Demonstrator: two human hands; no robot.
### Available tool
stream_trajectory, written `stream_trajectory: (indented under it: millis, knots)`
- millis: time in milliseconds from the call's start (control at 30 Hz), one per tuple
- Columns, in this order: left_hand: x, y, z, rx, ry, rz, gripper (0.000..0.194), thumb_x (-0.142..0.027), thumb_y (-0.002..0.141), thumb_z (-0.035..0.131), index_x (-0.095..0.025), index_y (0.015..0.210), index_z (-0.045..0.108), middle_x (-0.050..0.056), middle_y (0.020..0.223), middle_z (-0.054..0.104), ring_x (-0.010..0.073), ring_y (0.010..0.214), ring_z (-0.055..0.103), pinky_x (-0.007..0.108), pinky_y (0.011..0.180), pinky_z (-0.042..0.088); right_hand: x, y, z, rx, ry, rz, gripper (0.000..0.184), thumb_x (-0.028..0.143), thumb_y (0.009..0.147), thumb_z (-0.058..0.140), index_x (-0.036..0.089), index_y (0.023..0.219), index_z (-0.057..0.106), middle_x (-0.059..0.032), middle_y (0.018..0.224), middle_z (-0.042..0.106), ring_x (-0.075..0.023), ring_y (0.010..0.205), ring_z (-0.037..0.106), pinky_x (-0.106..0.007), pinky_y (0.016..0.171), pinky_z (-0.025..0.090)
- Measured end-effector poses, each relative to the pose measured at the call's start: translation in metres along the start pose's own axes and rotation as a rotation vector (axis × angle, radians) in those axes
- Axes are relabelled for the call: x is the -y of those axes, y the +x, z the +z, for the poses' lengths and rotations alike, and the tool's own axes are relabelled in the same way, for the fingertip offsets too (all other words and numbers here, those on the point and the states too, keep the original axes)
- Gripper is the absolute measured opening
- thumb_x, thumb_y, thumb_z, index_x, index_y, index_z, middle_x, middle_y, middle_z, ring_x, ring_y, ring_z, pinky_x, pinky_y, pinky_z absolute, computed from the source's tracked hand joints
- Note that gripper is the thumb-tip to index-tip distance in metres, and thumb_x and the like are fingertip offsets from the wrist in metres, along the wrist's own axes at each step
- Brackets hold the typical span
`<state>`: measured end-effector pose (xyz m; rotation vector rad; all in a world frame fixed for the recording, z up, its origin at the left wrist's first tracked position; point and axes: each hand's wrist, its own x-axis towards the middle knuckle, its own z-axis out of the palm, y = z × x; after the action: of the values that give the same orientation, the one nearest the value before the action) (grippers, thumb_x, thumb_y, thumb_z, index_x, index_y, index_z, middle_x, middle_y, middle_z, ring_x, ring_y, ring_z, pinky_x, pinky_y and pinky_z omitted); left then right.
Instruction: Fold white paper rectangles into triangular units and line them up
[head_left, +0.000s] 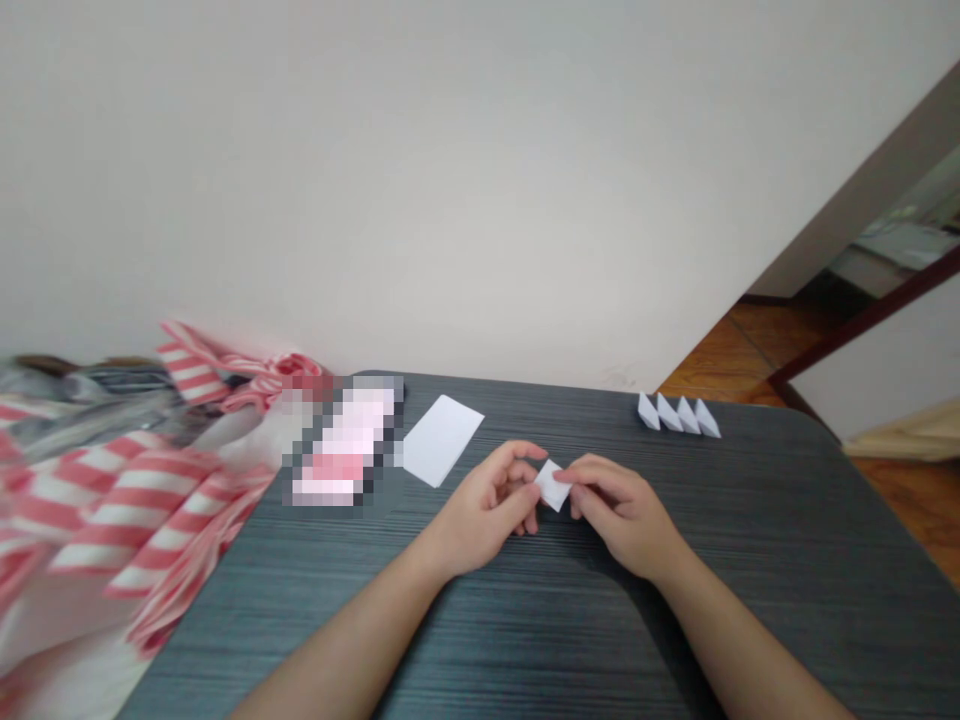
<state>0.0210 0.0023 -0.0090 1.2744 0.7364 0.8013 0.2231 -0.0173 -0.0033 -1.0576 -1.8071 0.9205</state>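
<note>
Both my hands meet over the middle of the dark grey table (525, 640). Between them is a small folded white paper piece (553, 486). My left hand (487, 510) pinches its left side with thumb and fingers curled. My right hand (619, 510) pinches its right side, fingers closed over it. A flat white paper sheet (442, 440) lies just behind my left hand. Several small folded white paper triangles (679, 414) stand in a row at the table's far right edge.
A red-and-white striped cloth (142, 500) is heaped at the left, overlapping the table's edge. A blurred-out pink and white object (345, 445) lies beside the white sheet. A pale wall stands behind the table, and an orange tiled floor (750, 350) shows at right.
</note>
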Motion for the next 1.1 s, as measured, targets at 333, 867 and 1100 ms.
stream_trajectory:
  millis: [333, 867, 1100]
  knots:
    - [-0.001, 0.002, 0.000, -0.028, 0.094, -0.045, 0.039, -0.029, 0.085, 0.065, -0.019, 0.118, 0.047, -0.003, 0.077, 0.058, 0.0097, 0.058, 0.057, 0.022, 0.055, 0.044, -0.004, -0.003, 0.002, 0.045, 0.026, 0.043, 0.016, 0.019, 0.092, 0.056, 0.020, 0.101, 0.069, -0.0056, 0.086, 0.067, -0.0146, 0.069, 0.061, -0.027, 0.064, 0.049]
    - [-0.005, 0.001, 0.000, -0.005, 0.222, -0.031, 0.021, -0.033, 0.090, 0.058, -0.017, 0.103, 0.059, -0.001, 0.074, 0.062, 0.0107, 0.058, 0.059, 0.022, 0.056, 0.046, 0.003, 0.001, 0.002, 0.103, -0.172, 0.190, 0.025, 0.026, 0.090, 0.057, 0.018, 0.067, 0.060, 0.0026, 0.054, 0.058, -0.0103, 0.048, 0.051, -0.021, 0.049, 0.037]
    - [-0.012, 0.000, 0.002, -0.012, 0.385, -0.043, 0.020, -0.032, 0.092, 0.053, -0.016, 0.082, 0.061, -0.002, 0.065, 0.060, 0.0117, 0.057, 0.059, 0.021, 0.054, 0.043, 0.008, 0.002, 0.003, 0.167, -0.205, 0.169, 0.025, 0.023, 0.089, 0.058, 0.018, 0.064, 0.060, 0.0034, 0.053, 0.058, -0.0097, 0.047, 0.049, -0.021, 0.049, 0.035]
